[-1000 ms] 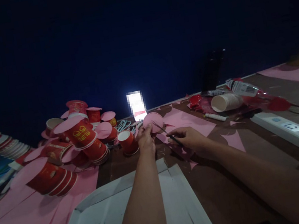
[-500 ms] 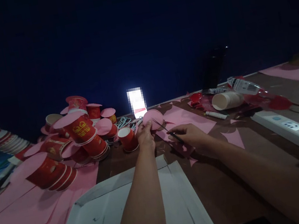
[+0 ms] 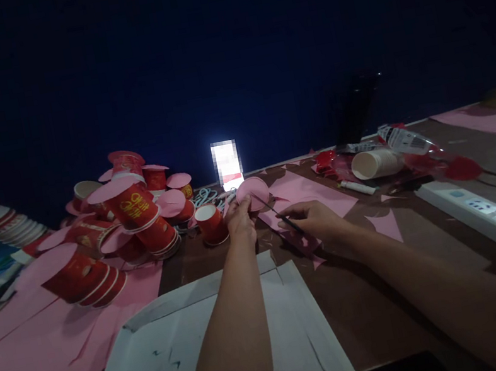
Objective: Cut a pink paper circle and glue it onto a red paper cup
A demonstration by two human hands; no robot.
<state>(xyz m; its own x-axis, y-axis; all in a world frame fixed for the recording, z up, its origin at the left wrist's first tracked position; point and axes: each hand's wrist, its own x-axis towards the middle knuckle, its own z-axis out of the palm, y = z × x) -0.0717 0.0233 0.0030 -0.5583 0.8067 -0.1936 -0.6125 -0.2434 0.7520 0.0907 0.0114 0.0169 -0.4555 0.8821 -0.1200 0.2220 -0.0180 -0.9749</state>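
Note:
My left hand (image 3: 241, 220) pinches a round pink paper disc (image 3: 257, 189) by its near edge, thumb on the face. What lies behind the disc is hidden. My right hand (image 3: 309, 218) grips a slim dark-handled tool (image 3: 289, 222), its thin tip lying across the disc; its exact kind is too small to make out. Just left of my left hand stands an upright red paper cup (image 3: 210, 223) with a white inside. Beneath my right hand lies a pink paper sheet (image 3: 313, 190) with scraps around it.
Red cups (image 3: 131, 206) with pink discs on them crowd the left side. In front lies a white cardboard box lid (image 3: 177, 326). To the right are a stack of paper cups (image 3: 376, 163), a white tube (image 3: 358, 186) and a power strip (image 3: 489, 220). A lit phone screen (image 3: 227, 163) stands behind.
Both hands stay near the same spot. The disc has tilted slightly and the tool's tip has shifted a little over it. The whole view has moved slightly.

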